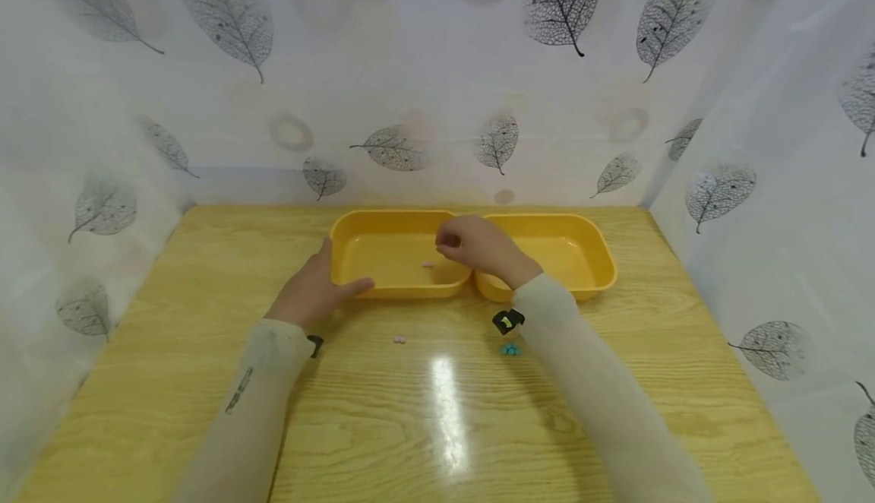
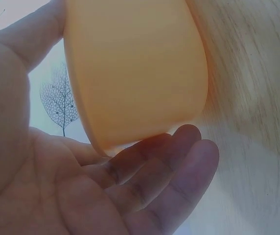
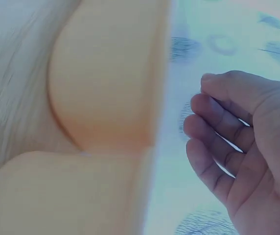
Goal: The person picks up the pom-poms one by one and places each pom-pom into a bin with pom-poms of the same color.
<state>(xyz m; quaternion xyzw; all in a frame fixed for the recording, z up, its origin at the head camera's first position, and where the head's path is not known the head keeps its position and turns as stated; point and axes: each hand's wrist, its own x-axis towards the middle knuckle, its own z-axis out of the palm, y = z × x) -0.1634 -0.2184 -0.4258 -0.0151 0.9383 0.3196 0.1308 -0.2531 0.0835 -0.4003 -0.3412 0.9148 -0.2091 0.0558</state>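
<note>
My left hand (image 1: 307,290) grips the left end of a yellow plastic tray (image 1: 393,292), its thumb along the front side. In the left wrist view the thumb and fingers (image 2: 179,181) bend around the tray's end. My right hand (image 1: 478,245) is raised over that tray's right end, fingers loosely curved. Nothing shows in its fingers (image 3: 198,127) in the right wrist view. Inside the left tray, just below this hand, is a small pink piece (image 1: 428,264). More small pink pieces (image 1: 399,340) lie on the table in front of the tray.
A second yellow tray (image 1: 593,290) stands close beside the first on the right, partly behind the right forearm. Several small teal pieces (image 1: 510,349) lie together near the right sleeve. A leaf-patterned curtain (image 1: 437,176) borders the wooden table (image 1: 383,427) at the back and sides.
</note>
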